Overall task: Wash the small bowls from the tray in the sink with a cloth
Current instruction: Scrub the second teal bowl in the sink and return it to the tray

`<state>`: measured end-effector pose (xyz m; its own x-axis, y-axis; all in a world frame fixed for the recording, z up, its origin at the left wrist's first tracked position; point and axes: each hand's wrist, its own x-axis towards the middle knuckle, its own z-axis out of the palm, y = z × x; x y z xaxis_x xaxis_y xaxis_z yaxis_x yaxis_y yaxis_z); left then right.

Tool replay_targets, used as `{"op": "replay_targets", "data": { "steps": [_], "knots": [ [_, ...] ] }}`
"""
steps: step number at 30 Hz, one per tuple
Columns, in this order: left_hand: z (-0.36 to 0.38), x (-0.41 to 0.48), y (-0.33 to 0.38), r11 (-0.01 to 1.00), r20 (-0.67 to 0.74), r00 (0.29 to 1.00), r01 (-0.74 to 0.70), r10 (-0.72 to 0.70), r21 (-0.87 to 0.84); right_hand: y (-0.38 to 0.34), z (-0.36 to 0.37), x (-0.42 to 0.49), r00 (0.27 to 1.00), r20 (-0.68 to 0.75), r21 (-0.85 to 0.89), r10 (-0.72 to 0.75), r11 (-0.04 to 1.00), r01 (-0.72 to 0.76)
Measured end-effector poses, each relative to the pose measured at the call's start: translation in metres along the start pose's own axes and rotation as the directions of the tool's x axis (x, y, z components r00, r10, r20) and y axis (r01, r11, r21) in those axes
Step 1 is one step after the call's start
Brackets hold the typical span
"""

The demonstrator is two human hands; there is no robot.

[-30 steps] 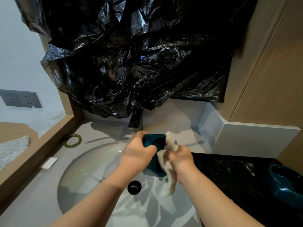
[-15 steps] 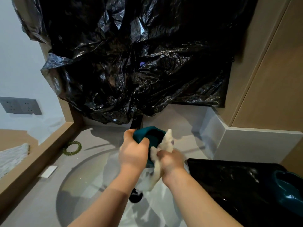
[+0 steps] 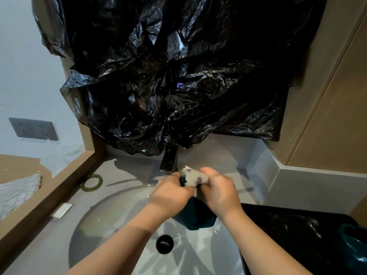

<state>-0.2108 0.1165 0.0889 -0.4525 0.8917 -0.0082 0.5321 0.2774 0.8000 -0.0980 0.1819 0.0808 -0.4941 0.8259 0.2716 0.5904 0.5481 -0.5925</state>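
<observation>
A: Left hand (image 3: 170, 197)?
B: Fingers curled tight round the dark teal bowl (image 3: 195, 217), which is held tilted over the sink (image 3: 111, 215), just below the tap (image 3: 169, 161).
A: Right hand (image 3: 218, 193)?
B: Fingers clamped on the cloth (image 3: 193, 176), pale and bunched against the bowl's upper edge. The hands are close together.
A: Other bowls?
B: A second bowl (image 3: 355, 243), on the black tray (image 3: 297, 235) right of the sink.

Both forearms reach forward, left hand (image 3: 171, 193) curled round bowl (image 3: 195, 217), right hand (image 3: 218, 192) pinching cloth (image 3: 193, 178), hands close together.
</observation>
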Motion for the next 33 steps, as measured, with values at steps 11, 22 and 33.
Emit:
{"op": "replay_targets", "data": {
  "steps": [11, 22, 33],
  "knots": [
    [0.003, -0.003, -0.014, 0.919, 0.079, 0.995, 0.093, -0.068, -0.383, 0.013, 0.017, -0.001, 0.839, 0.084, 0.568, 0.538, 0.666, -0.484],
    [0.005, -0.006, -0.006, 0.987, 0.07, 0.997, -0.021, 0.033, -0.161, -0.008, -0.009, -0.003, 0.985, 0.163, -0.136, -0.048, 0.988, 0.071],
    [0.013, -0.012, -0.017, 0.96, -0.117, 0.993, -0.017, -0.017, -0.278, -0.004, 0.026, -0.02, 0.811, 0.053, 0.382, 0.583, 0.739, -0.556]
  ]
}}
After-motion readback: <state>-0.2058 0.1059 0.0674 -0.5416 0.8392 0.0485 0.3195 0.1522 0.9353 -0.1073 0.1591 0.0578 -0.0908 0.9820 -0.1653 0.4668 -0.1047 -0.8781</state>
